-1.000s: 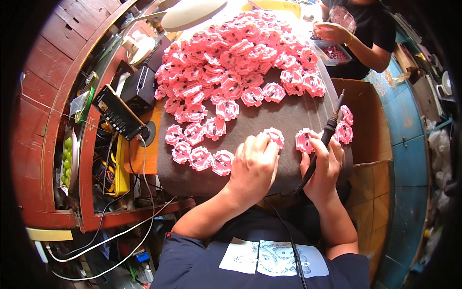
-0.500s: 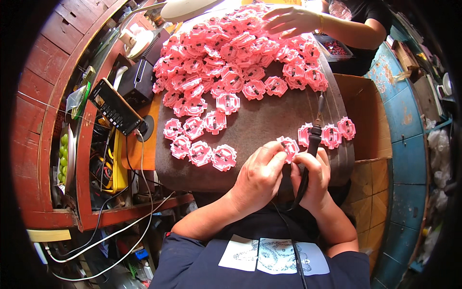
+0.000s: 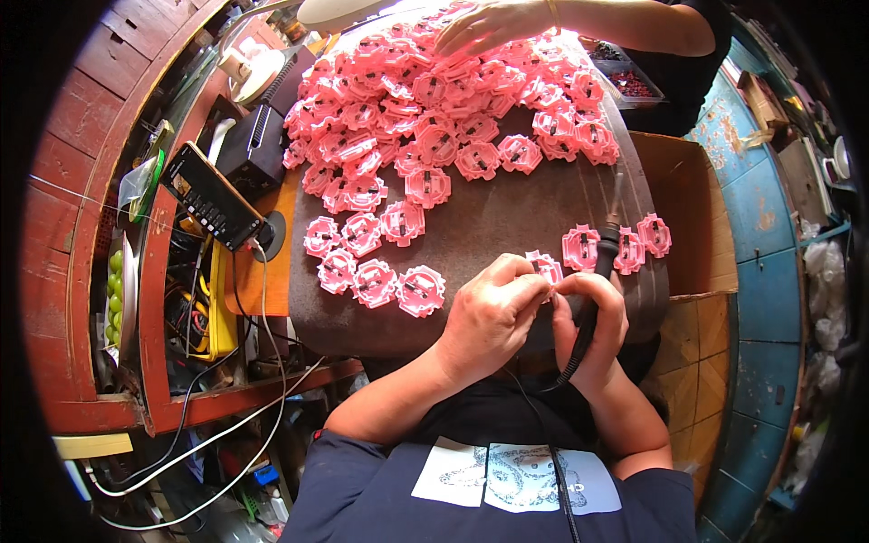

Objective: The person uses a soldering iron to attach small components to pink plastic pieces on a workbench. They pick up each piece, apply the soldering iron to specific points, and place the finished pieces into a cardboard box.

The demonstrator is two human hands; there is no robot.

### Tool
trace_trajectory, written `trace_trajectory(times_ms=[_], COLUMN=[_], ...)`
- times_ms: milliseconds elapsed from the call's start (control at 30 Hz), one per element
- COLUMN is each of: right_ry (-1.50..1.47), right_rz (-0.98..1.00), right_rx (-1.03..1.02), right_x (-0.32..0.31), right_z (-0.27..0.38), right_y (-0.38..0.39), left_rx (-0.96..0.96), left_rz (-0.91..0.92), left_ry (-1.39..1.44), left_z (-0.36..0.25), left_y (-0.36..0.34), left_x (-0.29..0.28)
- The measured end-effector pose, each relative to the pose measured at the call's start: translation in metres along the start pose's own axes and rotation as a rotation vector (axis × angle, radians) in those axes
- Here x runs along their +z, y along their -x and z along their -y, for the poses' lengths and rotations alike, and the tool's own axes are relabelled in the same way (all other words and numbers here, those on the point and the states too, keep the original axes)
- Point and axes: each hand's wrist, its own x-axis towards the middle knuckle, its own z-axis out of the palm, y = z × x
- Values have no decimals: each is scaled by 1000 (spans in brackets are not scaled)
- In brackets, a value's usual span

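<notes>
My left hand (image 3: 493, 312) is closed in a pinch at the near edge of a small pink plastic part (image 3: 545, 266) with a dark piece in its middle. My right hand (image 3: 595, 328) has a black-handled soldering iron (image 3: 605, 264) lying across it, its metal tip pointing away from me. The thumb and index finger of that hand meet my left fingertips at the part; anything small between them is hidden. Just beyond the right hand, a few similar pink parts (image 3: 580, 247) stand in a row, partly behind the iron.
A large heap of pink parts (image 3: 434, 90) covers the far side of the dark work surface (image 3: 489, 213). Another person's hand (image 3: 493, 25) reaches over it. Nearby are a phone (image 3: 210, 197) on a stand, a cardboard box (image 3: 688, 217) and a tray of small red pieces (image 3: 631, 84).
My fingertips have drawn together at the pink part's near edge, and the part shows slightly farther away. The soldering iron has shifted slightly right. The other person's hand has moved left over the heap.
</notes>
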Motion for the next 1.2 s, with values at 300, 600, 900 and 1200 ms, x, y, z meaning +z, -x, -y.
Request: trace_trajectory(times_ms=[300, 600, 900, 1200], right_ry=[117, 97, 13, 12], right_rz=[45, 48, 90, 124], right_rx=[-189, -108, -130, -111], right_x=[-2, 2, -45, -76], right_z=[6, 4, 4, 27], right_y=[-2, 0, 10, 9], left_rx=[-1, -83, -51, -38], left_rz=[-39, -43, 4, -14], left_ry=[-50, 2, -55, -68], left_z=[-2, -3, -5, -1], left_y=[-1, 0, -5, -3], left_x=[0, -1, -3, -1])
